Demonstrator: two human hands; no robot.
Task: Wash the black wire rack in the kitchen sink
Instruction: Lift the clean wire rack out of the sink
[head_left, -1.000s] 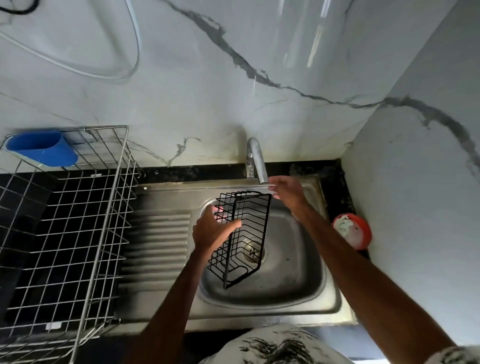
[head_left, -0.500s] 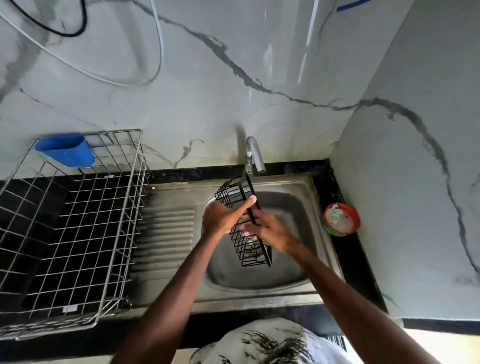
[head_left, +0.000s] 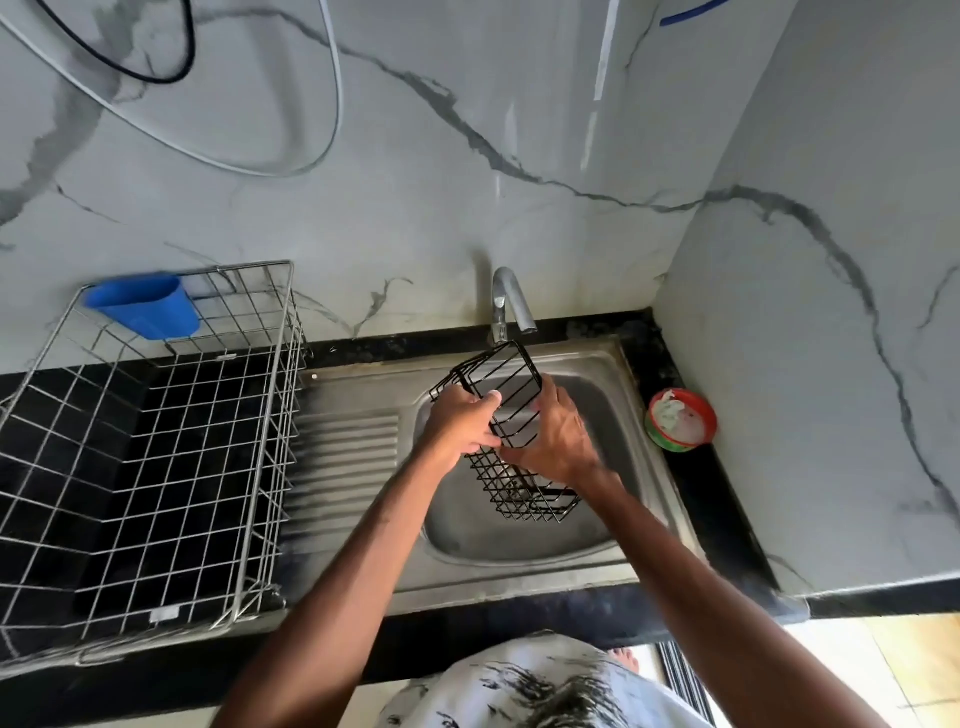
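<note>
Held tilted over the sink (head_left: 493, 571), top end just under the tap (head_left: 508, 299): one black wire rack (head_left: 511, 376), thin bars in an open grid. Gripped at the middle from both sides by two hands, left hand (head_left: 462, 423) and right hand (head_left: 558, 439), fingers curled round the wires. Midsection hidden behind the hands; drain only glimpsed through the grid. On the tabletop (head_left: 727, 519): one silver wire basket (head_left: 280, 441) at the left edge, holding one blue cup (head_left: 145, 306); one red tub (head_left: 680, 418) in the right back corner.

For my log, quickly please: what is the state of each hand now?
Left hand: grips the black wire rack.
Right hand: holds the same rack.
</note>
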